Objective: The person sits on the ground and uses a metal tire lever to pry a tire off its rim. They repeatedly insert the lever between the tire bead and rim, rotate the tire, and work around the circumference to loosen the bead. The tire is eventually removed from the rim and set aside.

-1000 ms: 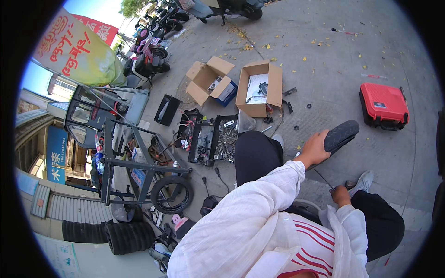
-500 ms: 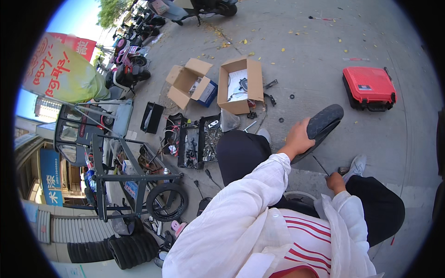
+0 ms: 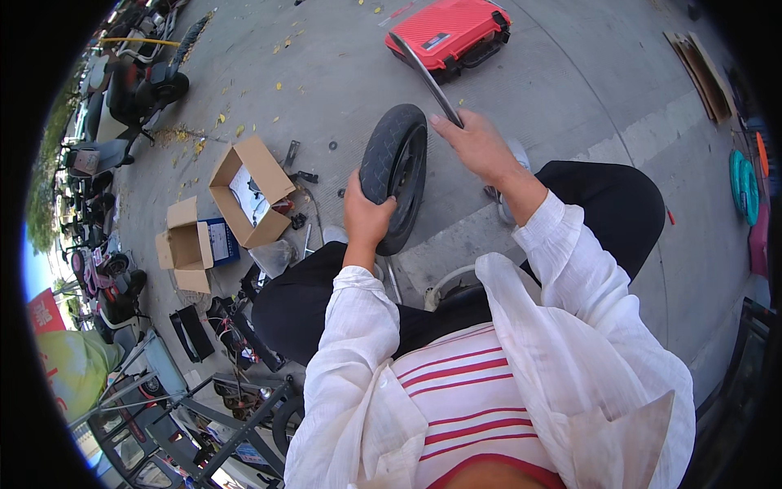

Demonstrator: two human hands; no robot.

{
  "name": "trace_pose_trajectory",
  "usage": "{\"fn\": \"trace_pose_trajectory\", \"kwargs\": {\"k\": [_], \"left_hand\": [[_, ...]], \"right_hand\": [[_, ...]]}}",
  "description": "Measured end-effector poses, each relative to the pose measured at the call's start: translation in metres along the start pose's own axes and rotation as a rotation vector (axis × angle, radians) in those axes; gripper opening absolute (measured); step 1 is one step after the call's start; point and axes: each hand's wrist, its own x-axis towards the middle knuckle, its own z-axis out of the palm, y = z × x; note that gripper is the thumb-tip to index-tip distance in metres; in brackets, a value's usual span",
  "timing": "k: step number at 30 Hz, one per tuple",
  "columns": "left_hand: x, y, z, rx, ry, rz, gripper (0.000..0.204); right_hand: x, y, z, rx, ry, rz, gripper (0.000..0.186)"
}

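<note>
My left hand (image 3: 366, 212) grips the side of a small black tyre (image 3: 385, 145), which stands tilted above my left leg, a dark rim showing inside it. My right hand (image 3: 476, 147) is closed around a long metal bar (image 3: 422, 67), held up just right of the tyre and slanting up to the left, its far end appearing in front of the red hard case (image 3: 464, 33). Another thin metal rod (image 3: 395, 281) lies below the tyre, between my legs, partly hidden.
Two open cardboard boxes (image 3: 277, 183), black toolboxes (image 3: 191, 334) and scattered parts lie to the left. Parked scooters (image 3: 134, 90) line the left side; a dark metal frame (image 3: 236, 424) stands at lower left. Flat cardboard (image 3: 700, 73) and a teal coiled object (image 3: 741, 187) are at right.
The view has swung round. My right hand has risen from beside my right foot, lifting the metal bar to above knee height; my left hand still holds the tyre, now more upright.
</note>
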Motion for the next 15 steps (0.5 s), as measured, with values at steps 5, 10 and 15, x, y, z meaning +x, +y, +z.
{"fn": "trace_pose_trajectory", "kwargs": {"k": [5, 10, 15], "left_hand": [[-0.008, 0.005, -0.007, 0.01, 0.013, -0.01, 0.076], [-0.003, 0.007, 0.001, 0.022, 0.01, 0.053, 0.072], [0.003, 0.008, 0.0, -0.037, -0.027, 0.028, 0.075]], "right_hand": [[0.008, -0.11, -0.028, 0.18, 0.173, -0.457, 0.024], [0.018, -0.05, 0.006, 0.159, 0.426, -0.435, 0.024], [-0.008, 0.109, 0.042, -0.525, -0.137, -0.106, 0.022]]}}
